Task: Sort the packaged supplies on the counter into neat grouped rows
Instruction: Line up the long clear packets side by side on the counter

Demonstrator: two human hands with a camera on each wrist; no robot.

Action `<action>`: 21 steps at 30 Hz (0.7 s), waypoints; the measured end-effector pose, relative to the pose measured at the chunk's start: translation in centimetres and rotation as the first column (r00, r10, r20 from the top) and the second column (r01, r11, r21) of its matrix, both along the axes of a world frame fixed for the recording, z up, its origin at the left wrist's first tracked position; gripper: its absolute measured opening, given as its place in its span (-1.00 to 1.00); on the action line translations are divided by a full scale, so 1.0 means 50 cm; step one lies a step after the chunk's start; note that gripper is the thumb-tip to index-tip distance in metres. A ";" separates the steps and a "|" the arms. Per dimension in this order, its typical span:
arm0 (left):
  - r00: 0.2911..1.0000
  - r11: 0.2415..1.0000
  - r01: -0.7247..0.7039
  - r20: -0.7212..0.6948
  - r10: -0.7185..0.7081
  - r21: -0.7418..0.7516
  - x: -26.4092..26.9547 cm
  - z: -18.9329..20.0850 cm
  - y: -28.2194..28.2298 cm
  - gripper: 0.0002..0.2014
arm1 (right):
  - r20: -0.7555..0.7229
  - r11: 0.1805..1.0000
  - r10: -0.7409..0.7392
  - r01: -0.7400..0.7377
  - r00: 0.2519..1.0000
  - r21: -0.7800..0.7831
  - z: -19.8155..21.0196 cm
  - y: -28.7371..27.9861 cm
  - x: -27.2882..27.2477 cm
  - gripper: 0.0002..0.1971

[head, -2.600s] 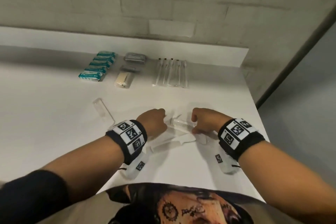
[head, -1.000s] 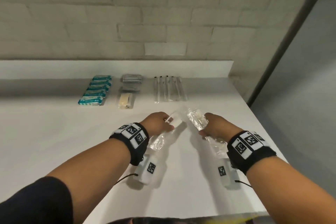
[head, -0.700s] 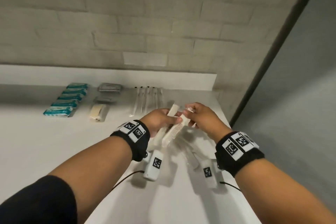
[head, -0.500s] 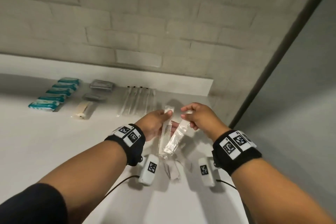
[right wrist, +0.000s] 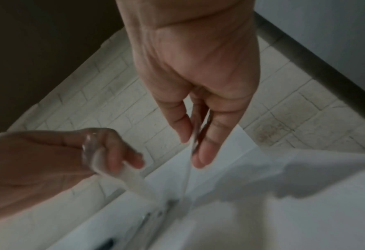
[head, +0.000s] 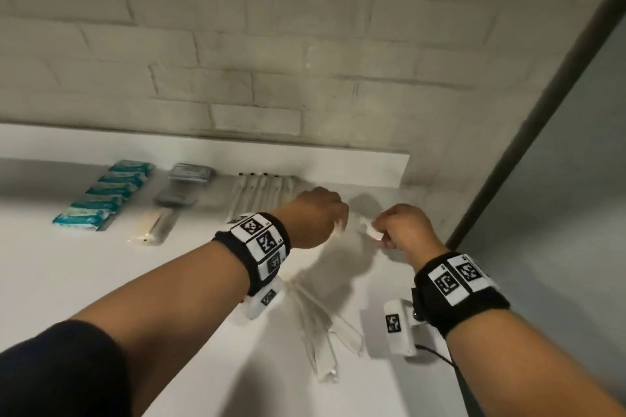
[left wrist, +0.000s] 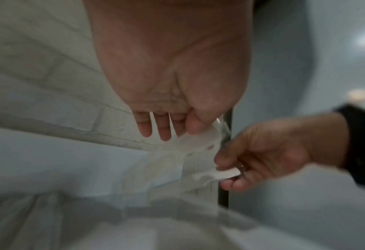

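Over the back right of the white counter (head: 84, 281), each hand holds one clear-wrapped white packet. My left hand (head: 333, 225) pinches its packet (left wrist: 198, 142) between thumb and fingers. My right hand (head: 381, 235) pinches the other packet (head: 369, 230) at its end. In the right wrist view that packet (right wrist: 191, 152) hangs edge-on from the right fingers (right wrist: 205, 152), and the left hand (right wrist: 104, 152) grips its packet (right wrist: 121, 170). The two packets hang close together, just right of the row of wrapped toothbrushes (head: 261, 193).
Along the back stand a row of teal packets (head: 101, 200), grey packets (head: 189, 176) and a cream packet (head: 152, 223). Several loose clear packets (head: 325, 332) lie on the counter under my wrists. The counter ends at a wall corner (head: 450, 240) on the right.
Both hands have moved forward and down toward the back of the counter, right of the toothbrush row, each still holding its packet. The packets now hang lower and closer to the surface.
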State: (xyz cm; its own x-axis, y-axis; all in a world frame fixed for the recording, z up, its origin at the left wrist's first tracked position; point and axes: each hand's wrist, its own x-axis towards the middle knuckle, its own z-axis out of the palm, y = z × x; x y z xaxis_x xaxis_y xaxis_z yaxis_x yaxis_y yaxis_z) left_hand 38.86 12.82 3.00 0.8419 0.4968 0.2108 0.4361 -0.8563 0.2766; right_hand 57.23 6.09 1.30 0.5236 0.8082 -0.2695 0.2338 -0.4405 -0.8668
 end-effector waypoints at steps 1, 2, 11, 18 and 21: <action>0.989 0.997 0.064 -0.138 -0.059 0.036 0.005 -0.014 0.001 -0.57 | 0.070 0.992 0.079 -0.071 0.994 -0.100 -0.011 -0.003 -0.008 -0.97; 0.953 0.997 0.065 -0.299 -0.052 0.031 0.005 -0.031 -0.002 -0.53 | 0.131 0.966 0.186 -0.157 0.974 -0.204 -0.021 -0.009 -0.016 -0.94; 0.865 0.984 -0.139 -0.497 0.066 -0.111 0.001 -0.104 -0.032 -0.59 | 0.579 0.700 0.712 -0.458 0.397 -0.548 -0.054 0.003 -0.031 -0.34; 0.846 0.976 -0.218 -0.494 0.201 0.025 0.011 -0.112 0.010 -0.53 | 0.555 0.642 0.767 -0.413 0.322 -0.647 -0.061 0.056 -0.054 -0.32; 0.825 0.981 -0.191 -0.537 0.179 0.032 -0.007 -0.120 0.051 -0.46 | 0.537 0.638 0.770 -0.409 0.344 -0.653 -0.064 0.081 -0.066 -0.30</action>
State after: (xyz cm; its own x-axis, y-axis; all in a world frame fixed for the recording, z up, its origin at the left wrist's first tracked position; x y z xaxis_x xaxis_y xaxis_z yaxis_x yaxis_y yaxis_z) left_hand 38.52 15.36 -3.00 0.7114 0.6537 -0.2581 0.6708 -0.7411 -0.0283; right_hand 53.93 10.15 -1.91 0.0771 0.9176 -0.3901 0.9932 -0.1047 -0.0500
